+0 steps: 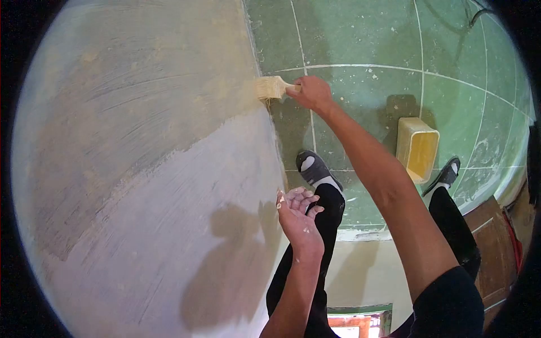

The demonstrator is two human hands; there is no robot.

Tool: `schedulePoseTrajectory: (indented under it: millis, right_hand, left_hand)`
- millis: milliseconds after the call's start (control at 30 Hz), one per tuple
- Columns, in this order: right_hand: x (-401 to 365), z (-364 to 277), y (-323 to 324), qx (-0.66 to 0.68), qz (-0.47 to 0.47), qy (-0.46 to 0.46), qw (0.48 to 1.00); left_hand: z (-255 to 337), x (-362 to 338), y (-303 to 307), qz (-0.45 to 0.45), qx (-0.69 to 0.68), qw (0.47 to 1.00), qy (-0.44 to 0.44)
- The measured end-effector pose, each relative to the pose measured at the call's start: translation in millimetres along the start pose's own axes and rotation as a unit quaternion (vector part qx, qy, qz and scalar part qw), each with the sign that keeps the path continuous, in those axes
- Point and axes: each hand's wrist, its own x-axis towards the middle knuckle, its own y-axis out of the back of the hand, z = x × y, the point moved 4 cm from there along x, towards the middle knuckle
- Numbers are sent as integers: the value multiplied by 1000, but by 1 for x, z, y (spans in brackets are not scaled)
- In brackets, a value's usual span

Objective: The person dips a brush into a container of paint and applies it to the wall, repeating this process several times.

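A wide paintbrush with pale bristles is gripped by its handle in my right hand. Its bristles touch the wall right at the edge where it meets the green floor. The wall's upper part carries a yellowish-beige coat with streaks; below a ragged line it is pale grey-white. My left hand holds nothing and hangs palm up beside the wall, its fingers loosely curled, apart and speckled with white. On the floor to the right, a yellowish rectangular tub has yellow on its inside walls.
Green tiles with white joints and splatter cover the floor. My slippered feet stand on either side, one slipper close to the wall. A dark hooked cable or pipe lies at the upper right, and a brown wooden panel at the lower right.
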Motion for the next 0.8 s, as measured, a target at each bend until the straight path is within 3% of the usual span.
schedulePoseTrajectory:
  millis: [200,300,433,567,700,800]
  right_hand:
    - [2,-21,16,-75,17,-26,997]
    - [6,-48,15,-46,39,-24,998]
    - [-30,-80,78,-2,46,5,999]
    - [-33,-64,95,65,40,18,997]
    - [22,-19,43,17,60,15,998]
    - [48,-5,19,-32,16,-18,999]
  left_hand:
    - [-4,3,-5,-4,12,1000,11]
    - [-5,1,-5,-4,17,1000,11]
    - [-19,-1,-4,-15,17,999,31]
    - [-12,1,2,-17,-14,999,47]
    - [-4,-1,-8,-28,-2,999,30]
    - [-5,-3,-17,-40,3,999,28]
